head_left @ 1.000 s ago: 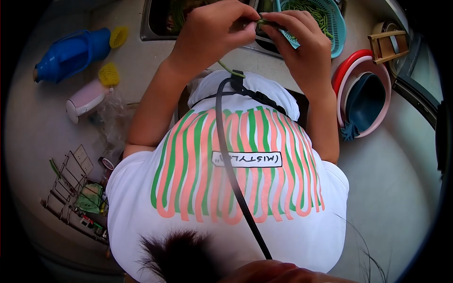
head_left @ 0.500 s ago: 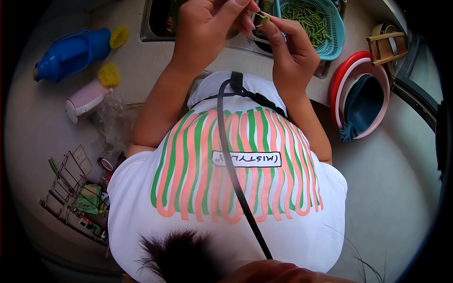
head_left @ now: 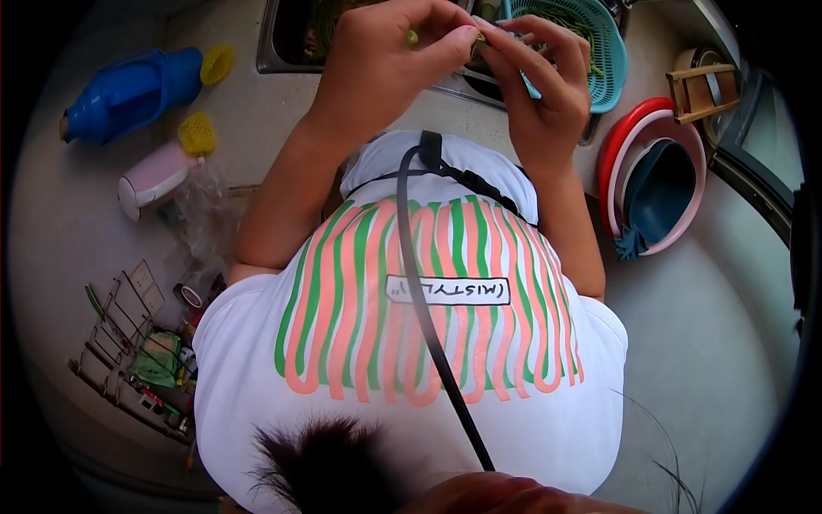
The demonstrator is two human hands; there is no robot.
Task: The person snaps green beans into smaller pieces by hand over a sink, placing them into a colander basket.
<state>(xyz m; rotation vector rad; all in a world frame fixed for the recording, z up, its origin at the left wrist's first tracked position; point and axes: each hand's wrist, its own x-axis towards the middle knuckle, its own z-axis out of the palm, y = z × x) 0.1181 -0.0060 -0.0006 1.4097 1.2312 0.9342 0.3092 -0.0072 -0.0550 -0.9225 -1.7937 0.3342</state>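
Note:
Over the edge of the metal sink, my two hands meet fingertip to fingertip. My left hand is closed around a green bean, whose tip pokes out between the fingers. The bean's other end shows at the fingertips, where my right hand pinches it with thumb and fingers. Most of the bean is hidden by the fingers. Just behind my right hand sits a light-blue plastic basket with many green bean pieces inside, partly covered by that hand.
Left on the counter lie a blue thermos jug, yellow mesh pieces and a pink-and-white kettle. A wire rack stands lower left. At right are nested red and pink basins with a dark blue bowl, beside a wooden stool-like frame.
My right hand has shifted slightly right and down, now covering more of the basket. My left hand has turned, and a bean tip shows between its fingers.

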